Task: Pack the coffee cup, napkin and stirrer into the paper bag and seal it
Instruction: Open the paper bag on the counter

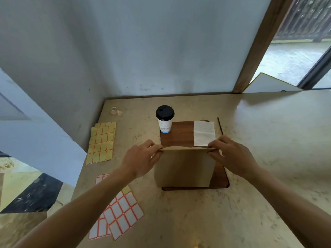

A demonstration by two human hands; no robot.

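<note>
A brown paper bag (184,167) stands on a dark wooden board (179,135) in the middle of the table. My left hand (141,158) pinches the bag's top left corner. My right hand (231,154) pinches the top right corner. The bag's mouth looks almost flat between them. Behind the bag, a white coffee cup (165,120) with a black lid stands upright at the board's far left corner. A white napkin (204,133) lies flat on the board's far right. A thin dark stirrer (220,125) lies on the table just right of the napkin.
Yellow label sheets (102,142) lie at the left of the table. White label sheets with red borders (120,212) lie near the front left. A small tape roll (114,110) sits at the far left corner. A wall runs behind the table.
</note>
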